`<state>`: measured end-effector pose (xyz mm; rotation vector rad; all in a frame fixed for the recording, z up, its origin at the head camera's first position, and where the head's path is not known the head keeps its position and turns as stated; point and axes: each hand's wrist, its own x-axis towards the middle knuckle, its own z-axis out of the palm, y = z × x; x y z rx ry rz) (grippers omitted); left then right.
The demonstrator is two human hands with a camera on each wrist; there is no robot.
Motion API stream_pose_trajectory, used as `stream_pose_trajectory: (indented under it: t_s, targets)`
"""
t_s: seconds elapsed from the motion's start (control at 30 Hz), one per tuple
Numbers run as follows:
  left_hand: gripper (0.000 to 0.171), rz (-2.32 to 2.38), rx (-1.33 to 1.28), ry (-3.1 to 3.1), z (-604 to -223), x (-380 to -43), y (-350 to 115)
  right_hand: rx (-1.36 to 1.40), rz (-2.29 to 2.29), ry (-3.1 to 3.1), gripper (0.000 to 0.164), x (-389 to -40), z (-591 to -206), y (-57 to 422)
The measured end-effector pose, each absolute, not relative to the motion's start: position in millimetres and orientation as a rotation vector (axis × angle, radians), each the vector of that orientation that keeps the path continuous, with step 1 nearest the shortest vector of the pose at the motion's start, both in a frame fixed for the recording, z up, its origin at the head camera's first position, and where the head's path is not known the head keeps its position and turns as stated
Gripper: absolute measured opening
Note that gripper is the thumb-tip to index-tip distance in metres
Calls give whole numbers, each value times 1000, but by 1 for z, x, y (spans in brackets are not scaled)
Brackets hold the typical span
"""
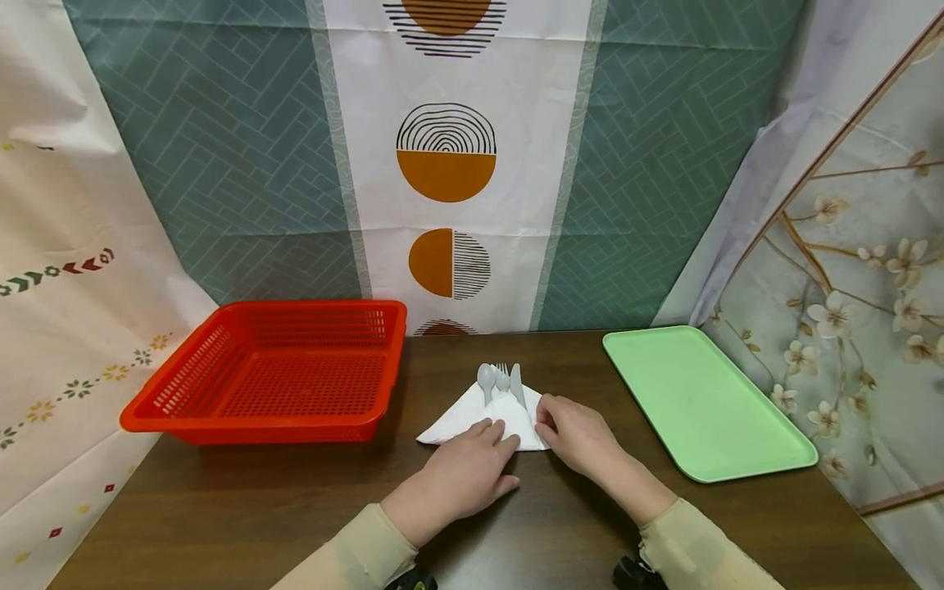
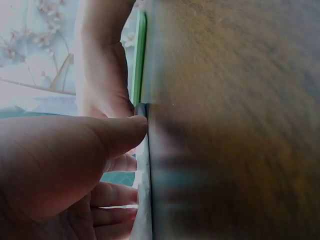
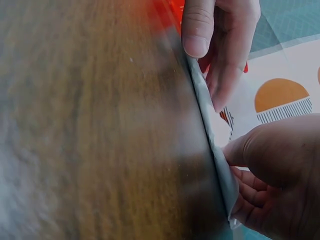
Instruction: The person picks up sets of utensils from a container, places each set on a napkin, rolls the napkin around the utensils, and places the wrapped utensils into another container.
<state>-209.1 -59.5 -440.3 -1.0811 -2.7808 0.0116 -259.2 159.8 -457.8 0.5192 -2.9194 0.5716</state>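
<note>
A white paper napkin (image 1: 457, 416) lies folded on the table, its lower part folded up over the handles of pale plastic cutlery. A spoon (image 1: 486, 377), a fork (image 1: 501, 369), what looks like a smaller spoon (image 1: 503, 383) and a knife (image 1: 516, 378) stick out at the top. My left hand (image 1: 472, 467) rests on the napkin's lower front with fingers extended. My right hand (image 1: 583, 434) pinches the napkin's right side between thumb and curled fingers; the right wrist view shows this napkin edge (image 3: 227, 185) at the fingers.
On the left stands a red perforated plastic basket (image 1: 251, 430). A light green tray (image 1: 708, 401) lies on the right of the dark wooden table (image 1: 243, 500). Patterned cloths (image 1: 457, 82) hang behind the table and at both sides.
</note>
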Motion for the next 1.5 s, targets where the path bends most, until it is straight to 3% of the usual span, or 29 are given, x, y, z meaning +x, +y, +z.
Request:
stream_pose_trajectory:
  t_s: [0.43, 0.77, 1.5]
  targets:
    - [54, 135, -1094, -2762, -440, -206, -55, 638, 523, -2852, 16, -246, -456, 168]
    - [42, 198, -1108, -2638, -437, -211, -56, 556, 481, -2848, 17, -234, -456, 170]
    - [46, 227, -1130, -2637, -439, -215, -58, 479, 368, -2921, 20, -229, -452, 181]
